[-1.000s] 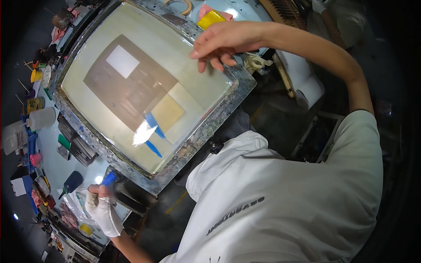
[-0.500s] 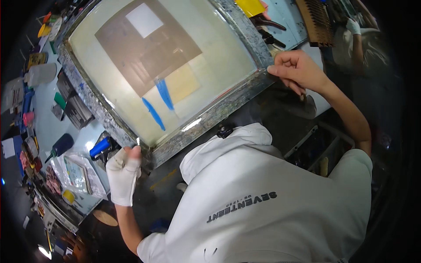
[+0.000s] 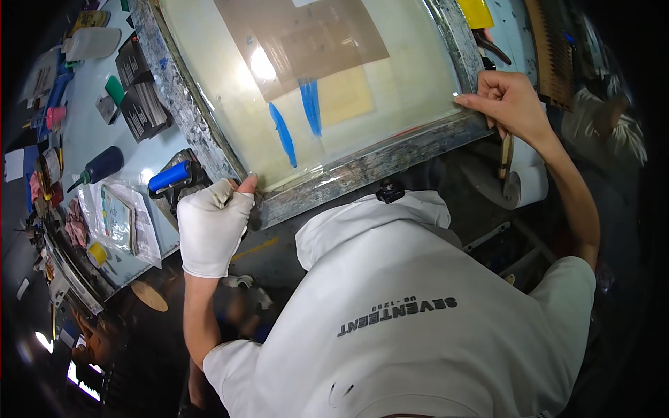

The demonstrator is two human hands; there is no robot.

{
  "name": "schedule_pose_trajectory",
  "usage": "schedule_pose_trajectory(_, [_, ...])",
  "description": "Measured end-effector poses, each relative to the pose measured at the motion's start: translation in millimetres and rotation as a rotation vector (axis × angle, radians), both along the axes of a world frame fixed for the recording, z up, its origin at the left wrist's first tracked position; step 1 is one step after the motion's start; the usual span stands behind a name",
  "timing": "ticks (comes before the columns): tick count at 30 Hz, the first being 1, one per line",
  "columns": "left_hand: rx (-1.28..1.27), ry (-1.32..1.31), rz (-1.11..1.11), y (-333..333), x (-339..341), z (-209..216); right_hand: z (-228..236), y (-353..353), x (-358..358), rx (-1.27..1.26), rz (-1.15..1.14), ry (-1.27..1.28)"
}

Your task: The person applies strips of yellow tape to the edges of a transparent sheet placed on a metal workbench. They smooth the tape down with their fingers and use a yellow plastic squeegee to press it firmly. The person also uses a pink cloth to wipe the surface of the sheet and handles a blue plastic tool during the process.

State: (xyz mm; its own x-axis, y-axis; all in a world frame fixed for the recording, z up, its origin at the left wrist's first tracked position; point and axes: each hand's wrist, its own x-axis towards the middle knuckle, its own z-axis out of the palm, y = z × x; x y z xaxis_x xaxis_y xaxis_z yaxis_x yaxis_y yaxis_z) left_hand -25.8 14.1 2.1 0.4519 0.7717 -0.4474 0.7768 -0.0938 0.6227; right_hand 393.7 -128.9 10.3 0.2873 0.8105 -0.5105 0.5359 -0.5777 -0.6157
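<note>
Paint-smeared frame (image 3: 362, 169) is held right in front of the body, its near left corner pinched by the left hand (image 3: 216, 226) (white glove, thumb tip poking out), its near right corner by the bare right hand (image 3: 512, 104), thumbs on top. Two blue streaks (image 3: 282, 136) can be seen on the pale panel (image 3: 244, 136); a dark bottle (image 3: 104, 165) is parked off left.

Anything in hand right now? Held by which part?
Yes, the screen frame, at its two near corners: gloved left hand on the left corner, bare right hand on the right.
</note>
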Motion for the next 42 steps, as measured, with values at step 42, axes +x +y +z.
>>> schedule_pose_trajectory(42, [0.695, -0.291, -0.860, 21.8, 147.4, -26.0, -5.1, 6.0, 0.6, 0.130, 0.387, -0.555])
